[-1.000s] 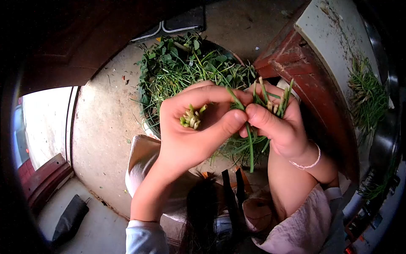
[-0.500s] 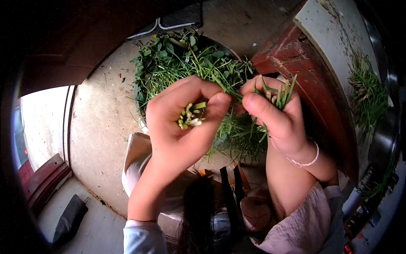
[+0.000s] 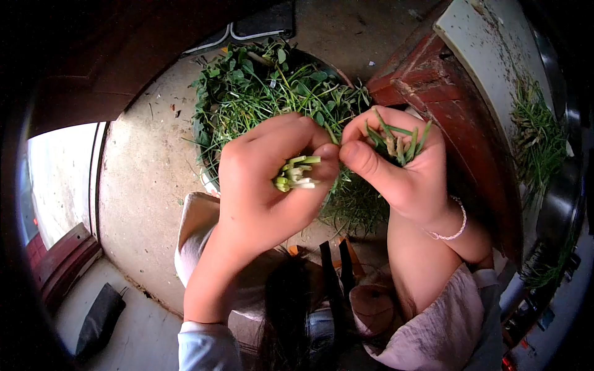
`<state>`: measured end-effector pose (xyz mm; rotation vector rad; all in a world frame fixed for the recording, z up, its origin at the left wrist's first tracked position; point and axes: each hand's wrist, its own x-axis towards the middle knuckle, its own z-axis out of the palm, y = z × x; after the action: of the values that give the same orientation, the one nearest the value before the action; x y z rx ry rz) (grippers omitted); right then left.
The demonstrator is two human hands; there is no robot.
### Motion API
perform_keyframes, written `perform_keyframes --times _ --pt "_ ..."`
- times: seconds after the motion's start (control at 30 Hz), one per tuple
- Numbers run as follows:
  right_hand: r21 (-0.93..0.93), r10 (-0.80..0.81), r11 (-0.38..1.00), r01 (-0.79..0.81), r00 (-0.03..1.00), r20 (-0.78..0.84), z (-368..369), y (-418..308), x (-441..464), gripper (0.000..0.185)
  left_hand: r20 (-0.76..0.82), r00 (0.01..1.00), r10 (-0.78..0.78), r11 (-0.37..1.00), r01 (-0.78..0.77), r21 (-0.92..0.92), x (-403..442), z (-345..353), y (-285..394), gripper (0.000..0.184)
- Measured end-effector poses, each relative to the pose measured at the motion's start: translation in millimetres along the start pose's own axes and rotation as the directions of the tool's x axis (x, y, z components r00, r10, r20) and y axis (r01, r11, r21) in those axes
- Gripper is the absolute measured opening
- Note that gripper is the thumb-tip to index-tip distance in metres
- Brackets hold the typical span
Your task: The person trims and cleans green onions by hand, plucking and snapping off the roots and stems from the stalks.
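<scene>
My left hand (image 3: 263,167) is closed around a bunch of green stems (image 3: 296,173), whose pale ends point toward me. Its thumb and forefinger pinch together near the tip of my right hand (image 3: 402,161). That hand is closed on more stems (image 3: 399,143), green and brownish at the ends, poking up from the curled fingers. The fingertips of both hands meet or nearly meet, with a thin green piece between them. Below and beyond the hands lies a wide heap of grassy greens and leaves (image 3: 247,93), partly covered by my hands.
A red wooden piece of furniture (image 3: 427,80) with a pale top (image 3: 479,43) stands at the right, and a bunch of grassy greens (image 3: 535,133) lies on that top. A dark object (image 3: 101,318) rests on the floor at lower left. My knees (image 3: 201,229) are close under the hands.
My hands have drawn closer together, the right one shifting slightly left. The bunch in my left hand has turned, showing its pale ends more to the right.
</scene>
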<state>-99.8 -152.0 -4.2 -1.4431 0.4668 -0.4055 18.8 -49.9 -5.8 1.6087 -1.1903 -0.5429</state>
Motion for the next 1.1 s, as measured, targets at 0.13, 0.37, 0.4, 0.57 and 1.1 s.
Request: perform_keyframes --times 0.13,0.37,0.4,0.57,1.1 --pt "-0.055 -0.028 0.998 0.029 0.999 0.016 -1.1 4.0 1.4 0.010 -0.186 0.982 0.011 0.999 -0.004 0.038 0.6 -3.4 -2.7 0.003" --pt "0.050 0.054 0.997 -0.054 0.999 0.004 -2.0 -1.4 -0.1 0.010 -0.418 0.899 -0.134 0.990 0.108 -0.085 4.9 -5.0 -17.3 0.008" --pt "0.050 0.050 0.997 -0.050 0.999 -0.001 -0.1 -2.2 -0.3 0.010 -0.351 0.932 -0.093 0.993 0.061 -0.100 4.8 -4.8 -12.8 0.013" --pt "0.092 0.072 0.993 -0.069 0.997 -0.029 -2.0 -4.4 -3.1 0.008 -0.046 0.997 -0.054 0.975 0.043 -0.220 1.3 1.3 2.8 0.019" --pt "0.027 -0.074 0.997 0.075 0.996 -0.043 -1.6 3.3 -6.1 0.015 -0.088 0.970 -0.227 0.889 0.170 -0.426 -2.1 9.4 4.2 0.004"
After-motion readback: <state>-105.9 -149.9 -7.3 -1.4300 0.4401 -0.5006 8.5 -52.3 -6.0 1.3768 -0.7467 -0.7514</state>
